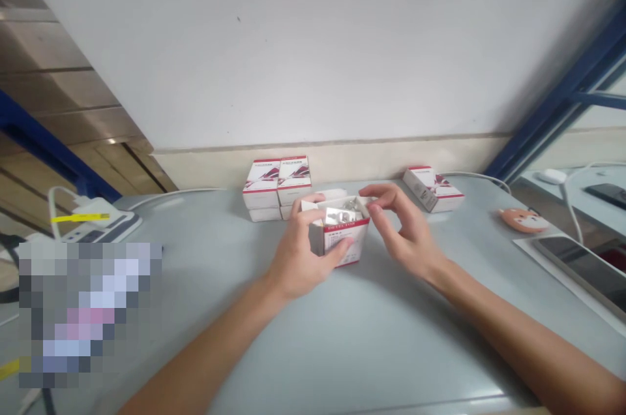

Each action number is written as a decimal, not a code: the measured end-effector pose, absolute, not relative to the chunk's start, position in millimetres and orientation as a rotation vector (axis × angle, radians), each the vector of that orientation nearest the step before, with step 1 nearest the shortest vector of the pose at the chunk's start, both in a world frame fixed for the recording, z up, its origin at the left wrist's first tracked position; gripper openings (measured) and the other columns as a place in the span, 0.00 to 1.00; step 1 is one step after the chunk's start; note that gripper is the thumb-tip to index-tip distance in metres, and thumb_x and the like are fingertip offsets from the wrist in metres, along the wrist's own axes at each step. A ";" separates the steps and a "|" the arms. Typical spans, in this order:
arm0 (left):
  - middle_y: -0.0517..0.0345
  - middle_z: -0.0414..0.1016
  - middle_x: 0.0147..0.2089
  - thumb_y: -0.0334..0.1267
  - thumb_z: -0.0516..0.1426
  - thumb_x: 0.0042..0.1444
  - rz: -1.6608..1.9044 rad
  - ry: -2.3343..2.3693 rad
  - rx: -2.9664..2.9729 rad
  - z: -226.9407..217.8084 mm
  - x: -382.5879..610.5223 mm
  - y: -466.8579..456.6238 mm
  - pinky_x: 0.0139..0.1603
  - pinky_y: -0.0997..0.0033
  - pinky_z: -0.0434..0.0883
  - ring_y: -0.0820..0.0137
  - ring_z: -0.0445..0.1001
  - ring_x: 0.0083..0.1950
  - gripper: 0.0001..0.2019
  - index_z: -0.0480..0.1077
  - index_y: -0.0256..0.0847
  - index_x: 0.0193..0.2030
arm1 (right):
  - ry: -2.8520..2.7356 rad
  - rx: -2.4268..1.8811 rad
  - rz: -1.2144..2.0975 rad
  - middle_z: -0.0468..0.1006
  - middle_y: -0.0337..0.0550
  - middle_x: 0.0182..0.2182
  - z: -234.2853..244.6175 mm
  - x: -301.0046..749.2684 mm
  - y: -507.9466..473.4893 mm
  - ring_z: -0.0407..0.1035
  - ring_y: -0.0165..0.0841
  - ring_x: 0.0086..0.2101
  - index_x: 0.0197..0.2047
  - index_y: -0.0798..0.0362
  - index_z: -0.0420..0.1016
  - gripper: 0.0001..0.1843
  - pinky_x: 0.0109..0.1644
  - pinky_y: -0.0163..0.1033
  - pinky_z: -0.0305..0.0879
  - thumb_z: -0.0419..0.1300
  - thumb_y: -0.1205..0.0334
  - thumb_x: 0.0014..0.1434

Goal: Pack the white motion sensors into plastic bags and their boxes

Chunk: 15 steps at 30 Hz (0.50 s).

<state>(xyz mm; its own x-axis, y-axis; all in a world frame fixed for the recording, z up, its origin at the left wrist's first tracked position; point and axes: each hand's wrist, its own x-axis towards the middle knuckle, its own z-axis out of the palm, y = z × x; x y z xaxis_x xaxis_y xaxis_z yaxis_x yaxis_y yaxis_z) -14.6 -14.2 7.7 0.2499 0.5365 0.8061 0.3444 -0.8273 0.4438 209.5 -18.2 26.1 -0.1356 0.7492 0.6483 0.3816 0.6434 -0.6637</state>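
A small white cardboard box [349, 246] with red edging and the word "DETECTOR" stands upright on the table with its top flaps up. My left hand [300, 252] is wrapped round its left side, the thumb across the printed front. At the box's right top edge, my right hand [403, 229] has its thumb and index finger pinched on a side flap. Inside the mouth of the box lies silvery, shiny content [342, 215], whose kind I cannot make out.
Several similar boxes [278, 183] are stacked at the back, left of centre. Another pair of boxes [433, 190] lies at the back right. Nearer the right edge are an orange animal-faced item [525, 220] and a dark phone-like device [581, 268]. A power strip [107, 226] with cables sits left.
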 end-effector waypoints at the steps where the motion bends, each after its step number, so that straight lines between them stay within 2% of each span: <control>1: 0.43 0.68 0.62 0.33 0.69 0.60 1.593 0.838 2.358 9.2 -15.1 -15.0 0.61 0.49 0.77 0.54 0.71 0.70 0.28 0.58 0.47 0.59 | -1.772 -0.907 0.372 0.78 0.48 0.53 28.4 209.7 -19.7 0.75 0.41 0.51 0.41 0.47 0.67 0.07 0.55 0.52 0.70 0.57 0.59 0.75; 3: 0.43 0.68 0.63 0.33 0.68 0.61 1.543 0.829 2.386 12.0 -15.9 -16.4 0.60 0.50 0.77 0.55 0.73 0.68 0.27 0.59 0.48 0.60 | -1.829 -0.853 0.260 0.78 0.48 0.51 33.3 209.2 -23.8 0.75 0.41 0.49 0.42 0.47 0.68 0.05 0.54 0.52 0.70 0.57 0.61 0.74; 5: 0.44 0.68 0.63 0.33 0.69 0.60 1.513 0.806 2.388 13.5 -16.6 -16.5 0.60 0.50 0.77 0.56 0.74 0.67 0.28 0.60 0.48 0.61 | -1.897 -0.821 0.158 0.76 0.49 0.49 36.9 207.7 -27.6 0.74 0.42 0.48 0.47 0.47 0.72 0.04 0.53 0.52 0.71 0.56 0.62 0.74; 8: 0.47 0.71 0.60 0.35 0.69 0.60 1.528 0.790 2.375 12.5 -17.2 -13.6 0.60 0.52 0.77 0.57 0.75 0.65 0.29 0.61 0.49 0.62 | -1.976 -0.859 0.109 0.71 0.50 0.50 37.4 204.7 -29.8 0.72 0.43 0.50 0.57 0.47 0.76 0.12 0.56 0.54 0.71 0.57 0.59 0.73; 11: 0.50 0.73 0.58 0.36 0.70 0.60 1.564 0.803 2.384 9.8 -16.9 -10.3 0.59 0.54 0.78 0.59 0.77 0.62 0.30 0.62 0.50 0.64 | -1.988 -0.906 0.150 0.69 0.50 0.51 36.6 202.7 -29.0 0.71 0.43 0.52 0.56 0.47 0.80 0.13 0.60 0.55 0.70 0.59 0.57 0.72; 15: 0.51 0.74 0.56 0.38 0.71 0.59 1.596 0.851 2.365 7.2 -14.2 -9.7 0.56 0.56 0.79 0.61 0.79 0.58 0.29 0.64 0.50 0.63 | -1.989 -0.994 0.111 0.71 0.48 0.50 43.0 201.2 -31.0 0.70 0.44 0.52 0.54 0.43 0.83 0.14 0.61 0.57 0.68 0.59 0.53 0.74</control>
<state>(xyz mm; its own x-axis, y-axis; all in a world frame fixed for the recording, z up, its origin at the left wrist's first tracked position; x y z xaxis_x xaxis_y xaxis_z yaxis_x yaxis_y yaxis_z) -14.2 -9.7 7.2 0.2672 0.5385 0.7992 0.3635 -0.8244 0.4339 201.2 -31.0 43.0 -0.2890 0.6814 0.6725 0.6027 0.6753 -0.4252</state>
